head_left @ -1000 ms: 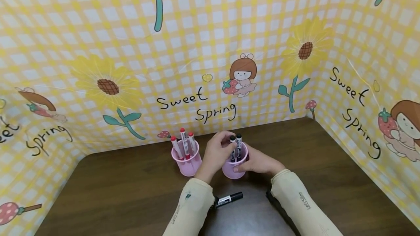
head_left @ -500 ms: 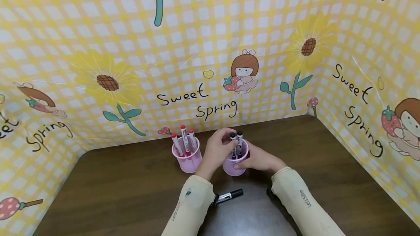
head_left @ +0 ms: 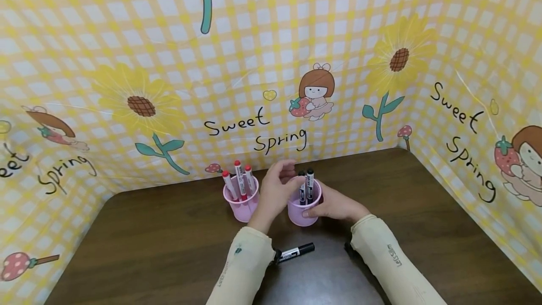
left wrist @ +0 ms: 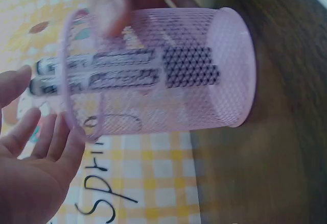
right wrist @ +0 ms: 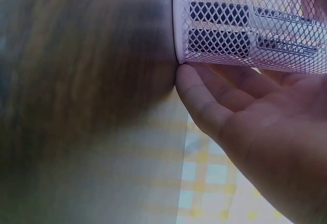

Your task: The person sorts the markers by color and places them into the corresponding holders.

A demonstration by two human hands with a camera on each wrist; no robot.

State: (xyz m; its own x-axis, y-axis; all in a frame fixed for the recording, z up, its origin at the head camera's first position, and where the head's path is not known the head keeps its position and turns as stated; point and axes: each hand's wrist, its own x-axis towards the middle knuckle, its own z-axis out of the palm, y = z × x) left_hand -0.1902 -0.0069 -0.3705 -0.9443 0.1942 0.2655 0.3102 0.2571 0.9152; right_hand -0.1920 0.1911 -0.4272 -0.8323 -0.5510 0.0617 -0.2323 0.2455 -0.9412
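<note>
A pink mesh pen cup (head_left: 302, 218) stands upright on the table, holding two black-capped markers (head_left: 310, 187). My right hand (head_left: 337, 204) grips this cup from the right, its thumb on the front wall; the right wrist view shows its fingers along the mesh near the base. Just left of the rim is my left hand (head_left: 274, 193), thumb and fingers spread apart around the marker tops. In the left wrist view its fingers (left wrist: 46, 142) are extended beside the rim and nothing is pinched between them. Both markers rest side by side inside the cup.
A second pink mesh cup (head_left: 243, 212) with several red-capped markers (head_left: 240, 181) stands to the left. A loose black marker (head_left: 297, 252) lies on the brown table (head_left: 169, 244) in front, partly behind the left sleeve. A yellow checked cloth (head_left: 237, 69) encloses the back and sides.
My left thumb and fingers have spread away from the black marker they were holding in the cup. My right hand keeps its grip on the cup.
</note>
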